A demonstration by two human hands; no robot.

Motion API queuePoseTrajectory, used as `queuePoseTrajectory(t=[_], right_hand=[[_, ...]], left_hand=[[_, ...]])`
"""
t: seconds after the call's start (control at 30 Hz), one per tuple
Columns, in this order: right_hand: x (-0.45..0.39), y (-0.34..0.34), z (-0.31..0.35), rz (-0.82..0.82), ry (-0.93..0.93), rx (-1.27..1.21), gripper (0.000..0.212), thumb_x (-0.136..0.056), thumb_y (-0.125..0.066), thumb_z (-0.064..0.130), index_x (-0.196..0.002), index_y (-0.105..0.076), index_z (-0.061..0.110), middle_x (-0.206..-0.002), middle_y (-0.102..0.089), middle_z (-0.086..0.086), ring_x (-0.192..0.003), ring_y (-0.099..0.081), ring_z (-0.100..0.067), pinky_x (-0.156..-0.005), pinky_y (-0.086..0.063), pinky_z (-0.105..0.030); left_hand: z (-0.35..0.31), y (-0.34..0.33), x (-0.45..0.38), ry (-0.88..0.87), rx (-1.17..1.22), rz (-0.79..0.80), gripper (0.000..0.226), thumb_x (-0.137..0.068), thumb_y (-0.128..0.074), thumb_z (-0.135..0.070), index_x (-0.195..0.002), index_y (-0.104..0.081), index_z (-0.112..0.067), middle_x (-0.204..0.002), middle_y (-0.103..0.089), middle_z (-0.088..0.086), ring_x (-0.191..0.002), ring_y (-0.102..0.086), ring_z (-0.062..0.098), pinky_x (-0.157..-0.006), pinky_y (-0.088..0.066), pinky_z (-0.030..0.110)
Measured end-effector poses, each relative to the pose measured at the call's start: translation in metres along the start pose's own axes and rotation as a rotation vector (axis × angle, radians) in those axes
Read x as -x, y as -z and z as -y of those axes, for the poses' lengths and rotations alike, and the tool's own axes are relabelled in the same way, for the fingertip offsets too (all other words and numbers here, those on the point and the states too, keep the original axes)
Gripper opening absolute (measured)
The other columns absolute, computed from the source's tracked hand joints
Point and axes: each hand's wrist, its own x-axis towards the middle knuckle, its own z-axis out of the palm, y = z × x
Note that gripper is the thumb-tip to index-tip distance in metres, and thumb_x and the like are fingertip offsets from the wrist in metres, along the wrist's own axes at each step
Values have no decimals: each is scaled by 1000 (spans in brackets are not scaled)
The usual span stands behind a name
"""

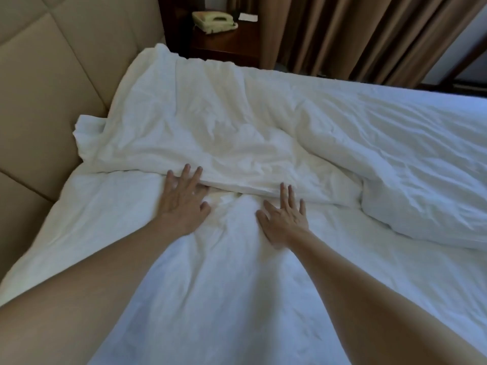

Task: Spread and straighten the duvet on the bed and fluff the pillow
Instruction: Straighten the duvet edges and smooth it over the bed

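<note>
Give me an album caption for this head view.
Both hands pressed flat, smoothing a rumpled white duvet beside the headboard.

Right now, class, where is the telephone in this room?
In the head view, the telephone sits on the dark bedside table at top centre, between the padded headboard and brown curtains.

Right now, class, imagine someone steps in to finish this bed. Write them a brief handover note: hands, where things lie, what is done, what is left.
Left hand: open, fingers flat on the white bedding by the folded duvet edge.
Right hand: open, pressing flat beside it; no grip on anything.
Duvet: on the bed, bunched and creased near the headboard.
Done: near part roughly flat.
Left: smooth the bunched part; no pillow clearly visible, so fluffing remains.
</note>
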Motion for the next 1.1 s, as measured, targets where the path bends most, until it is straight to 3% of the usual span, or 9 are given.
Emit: queuePoseTrajectory(t=[0.17,0.27,0.37,0.43,0.57,0.77,0.83,0.93,1.1], right_hand=[[-39,-11,-5,-39,-63,12,60,-100,-21,49,-156,-16,26,-162,20,-8,-149,21,-25,-120,11,-50],[-41,-13,-7,-184,-19,-13,53,-101,-25,39,-147,-37,16,-152,-31,-12,-143,-25,-32,-120,-13,-49],[-28,-6,-7,-268,62,-93,38,-102,-32,27,-134,-51,17,-120,-52,-11,-109,-49,-34,-96,-39,-41],[-16,2,-7,-194,120,-55,37,-102,-33,22,-136,-47,25,-116,-53,-9,-104,-53,-34,-90,-40,-40],[12,24,5,-210,259,-31,32,-99,-37,17,-125,-50,29,-111,-59,-8,-95,-60,-33,-75,-35,-34],[86,59,7,-391,307,-11,19,-84,-52,12,-98,-59,23,-97,-67,-6,-86,-64,-34,-66,-39,-33],[114,61,8,-363,357,29,17,-83,-54,12,-92,-65,23,-93,-67,-3,-83,-64,-33,-64,-39,-31],[150,51,16,-60,423,47,18,-84,-57,20,-91,-72,27,-97,-61,1,-91,-63,-27,-74,-50,-33],[203,34,55,128,384,-236,12,-86,-54,24,-81,-65,25,-75,-60,9,-74,-62,-18,-69,-56,-36]], left_hand=[[11,-18,-25,6,-71,-77,50,-95,-31,-43,-138,-50,-24,-160,-22,4,-149,-11,26,-118,4,54],[16,-27,-35,-13,14,-206,34,-97,-38,-33,-115,-64,-20,-121,-56,4,-118,-49,26,-112,-23,45],[28,-14,-27,-44,38,-207,19,-89,-51,-13,-101,-65,-13,-105,-56,4,-99,-50,26,-81,-38,34],[43,-4,-16,-89,82,-193,25,-85,-48,-2,-103,-64,-8,-105,-56,9,-98,-50,30,-78,-35,35],[86,9,15,-211,16,-314,51,-82,-22,-16,-104,-68,-13,-97,-58,6,-87,-55,28,-75,-33,35],[103,79,103,-312,-235,-321,27,-56,-67,14,-68,-66,-10,-67,-48,6,-47,-46,25,-44,-25,26],[97,75,137,-315,-260,-281,24,-59,-70,10,-68,-66,-13,-71,-50,5,-51,-48,24,-47,-24,27],[85,48,185,-201,-272,-148,35,-71,-67,-1,-100,-68,-20,-96,-56,5,-77,-54,29,-59,-32,34],[72,41,263,260,223,7,46,-99,-39,-26,-145,-36,-26,-150,-33,3,-133,-34,30,-97,-35,48]])
